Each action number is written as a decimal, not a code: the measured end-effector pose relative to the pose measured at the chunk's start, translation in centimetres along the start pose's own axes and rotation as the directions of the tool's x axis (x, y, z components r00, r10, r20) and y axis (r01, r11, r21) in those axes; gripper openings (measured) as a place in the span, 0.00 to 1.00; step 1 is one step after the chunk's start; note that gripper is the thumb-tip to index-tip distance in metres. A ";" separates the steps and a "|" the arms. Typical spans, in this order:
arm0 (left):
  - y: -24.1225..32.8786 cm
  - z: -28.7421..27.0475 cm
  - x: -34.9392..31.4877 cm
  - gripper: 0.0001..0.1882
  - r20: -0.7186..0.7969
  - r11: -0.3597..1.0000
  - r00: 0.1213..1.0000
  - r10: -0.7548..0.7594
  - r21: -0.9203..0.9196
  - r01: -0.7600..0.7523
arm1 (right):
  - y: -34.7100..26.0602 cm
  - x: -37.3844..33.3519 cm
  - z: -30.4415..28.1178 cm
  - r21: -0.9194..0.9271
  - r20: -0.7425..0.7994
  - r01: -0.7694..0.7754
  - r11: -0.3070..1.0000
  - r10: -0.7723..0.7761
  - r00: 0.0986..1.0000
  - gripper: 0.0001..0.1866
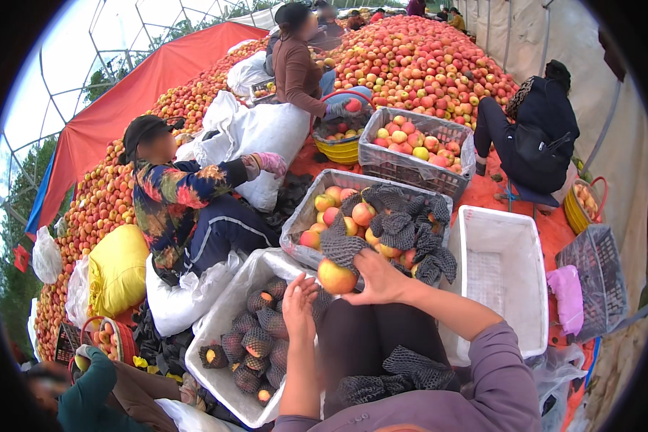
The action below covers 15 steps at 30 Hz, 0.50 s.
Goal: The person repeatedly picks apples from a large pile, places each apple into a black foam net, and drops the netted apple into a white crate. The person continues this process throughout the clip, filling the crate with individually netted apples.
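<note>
My right hand (pixel 376 276) grips a red-yellow apple (pixel 335 277) above my lap. A dark grey foam net sleeve (pixel 340 245) lies against the apple's far side, by my fingertips. Whether it is pulled over the apple at all, I cannot tell. To the left, my left hand (pixel 299 305) is raised with its fingers apart and nothing in it. Beyond my hands stands a lined crate (pixel 300 250) of bare apples with loose net sleeves (pixel 399 223) heaped on them. Left of my knees, a white crate (pixel 203 344) holds several apples in dark net sleeves (pixel 257 341). More sleeves (pixel 403 371) rest on my lap.
A bare white crate (pixel 536 288) stands at my right. Behind it are another crate of apples (pixel 417 147) and a huge apple pile (pixel 417 61). Co-workers sit at left, ahead and right; one wears a flowered jacket (pixel 169 209). A yellow sack (pixel 119 270) lies left.
</note>
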<state>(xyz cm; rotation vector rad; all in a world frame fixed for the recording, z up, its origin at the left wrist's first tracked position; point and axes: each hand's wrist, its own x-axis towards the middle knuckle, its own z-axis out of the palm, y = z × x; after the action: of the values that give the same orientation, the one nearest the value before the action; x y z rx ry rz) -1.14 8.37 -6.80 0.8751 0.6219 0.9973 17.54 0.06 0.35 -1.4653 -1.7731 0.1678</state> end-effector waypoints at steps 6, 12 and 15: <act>1.2 1.2 -2.8 0.25 0.561 0.638 0.784 -0.268 -0.507 0.580 | -3.8 -3.4 1.7 0.911 0.387 -0.390 -0.132 -0.045 0.921 0.46; 4.1 1.1 -5.1 0.20 0.428 0.838 0.874 -0.231 -0.368 0.402 | -4.9 -3.5 2.9 0.871 0.485 -0.487 -0.070 -0.035 0.874 0.51; 4.5 1.0 -4.8 0.14 0.049 0.702 0.872 0.487 0.572 -0.424 | -3.4 -2.2 2.4 0.901 0.334 -0.371 0.226 0.183 0.924 0.41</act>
<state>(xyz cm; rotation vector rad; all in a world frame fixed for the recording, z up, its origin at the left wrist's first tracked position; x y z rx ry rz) -4.42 4.89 -2.11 1.5760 0.8373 1.3425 13.44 -2.06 -0.44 -0.7674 -1.0138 1.3666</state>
